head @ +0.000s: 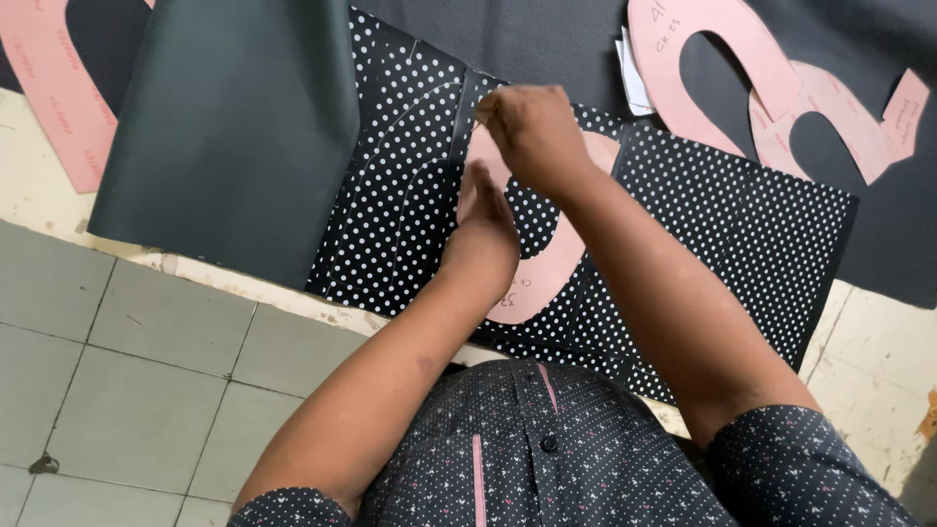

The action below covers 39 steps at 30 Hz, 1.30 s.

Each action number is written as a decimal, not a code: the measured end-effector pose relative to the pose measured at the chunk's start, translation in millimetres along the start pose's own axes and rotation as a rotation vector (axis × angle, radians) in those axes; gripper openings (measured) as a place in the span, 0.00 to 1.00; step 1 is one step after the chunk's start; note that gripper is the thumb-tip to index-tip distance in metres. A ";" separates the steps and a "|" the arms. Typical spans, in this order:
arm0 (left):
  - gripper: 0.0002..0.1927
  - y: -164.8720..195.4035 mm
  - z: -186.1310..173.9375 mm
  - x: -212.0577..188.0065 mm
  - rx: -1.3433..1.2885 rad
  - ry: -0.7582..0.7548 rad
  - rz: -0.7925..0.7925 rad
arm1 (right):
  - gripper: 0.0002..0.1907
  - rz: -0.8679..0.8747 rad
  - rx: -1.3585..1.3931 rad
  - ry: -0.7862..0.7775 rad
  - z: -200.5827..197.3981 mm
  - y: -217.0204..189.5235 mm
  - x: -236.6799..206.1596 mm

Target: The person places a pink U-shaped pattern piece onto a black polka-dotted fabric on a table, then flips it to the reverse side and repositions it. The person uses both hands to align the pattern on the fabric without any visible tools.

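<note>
Under both hands, a pink pattern piece is being traced onto spotty black fabric.

Under the left hand (485,210), which lies flat with its fingers together, the curved pink card pattern (547,268) is pressed down so it cannot slip. Just past it, the right hand (527,122) is pinched shut at the top edge of the pattern; it seems to hold a small marking tool, but that is too hidden to tell. The black fabric with white dots (742,224) lies flat below both hands, with thin curved lines already drawn on it to the left of them. I think the tracing is partway done, and the next bit needs a steady press and a slow line along the edge.
</note>
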<state>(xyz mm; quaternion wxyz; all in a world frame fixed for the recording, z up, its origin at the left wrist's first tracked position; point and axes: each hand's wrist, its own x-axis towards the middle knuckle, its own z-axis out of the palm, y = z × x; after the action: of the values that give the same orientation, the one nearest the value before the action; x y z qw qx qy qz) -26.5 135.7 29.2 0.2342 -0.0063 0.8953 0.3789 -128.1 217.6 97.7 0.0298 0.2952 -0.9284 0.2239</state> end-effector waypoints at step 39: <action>0.68 14.7 -72.6 3.5 0.531 -0.184 0.156 | 0.07 0.124 0.031 0.190 -6.4 53.0 -48.2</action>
<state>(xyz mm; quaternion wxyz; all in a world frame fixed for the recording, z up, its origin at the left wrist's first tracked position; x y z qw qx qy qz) -62.5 97.2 81.5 0.2782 0.1586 0.9358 0.1472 -118.7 284.6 73.3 0.0992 0.2149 -0.9343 0.2666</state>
